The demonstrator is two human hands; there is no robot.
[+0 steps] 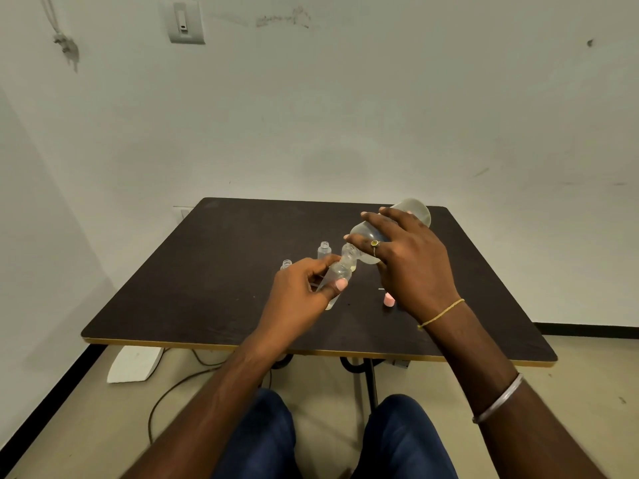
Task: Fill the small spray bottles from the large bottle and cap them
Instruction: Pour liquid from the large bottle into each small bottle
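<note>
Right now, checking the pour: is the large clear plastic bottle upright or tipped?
Tipped: the right hand holds the large clear bottle, mouth down at a small bottle.

Wall switch [184,22]; white slab [135,364] and cable [150,416] on floor; dark table [214,299].

Over the bench [207,288], the large bottle [363,233] is at one o'clock of the tilted small bottle [340,271], mouth to mouth. One standing bottle [324,251] is at eleven o'clock of it and another standing bottle [286,264] at ten. A cap [389,300] lies at four.
</note>
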